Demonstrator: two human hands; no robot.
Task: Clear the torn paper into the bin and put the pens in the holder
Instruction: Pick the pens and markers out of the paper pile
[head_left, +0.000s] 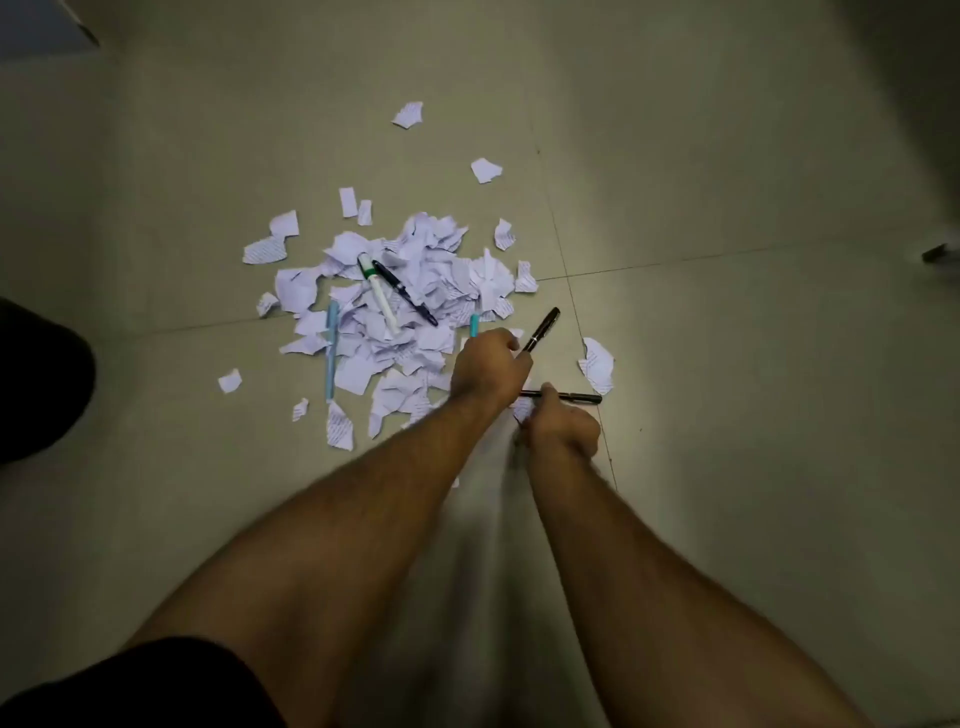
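Paper scraps (395, 306) bear blurred, unreadable lines; left hand (488, 371) grips two pens (540, 330), right hand (563, 423) pinches a black pen (582, 398).

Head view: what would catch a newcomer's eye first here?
A heap of torn paper on the tiled floor, with a white marker, a black pen and a light-blue pen lying on it. At its right edge the left hand grips two pens, and the right hand pinches another black one.
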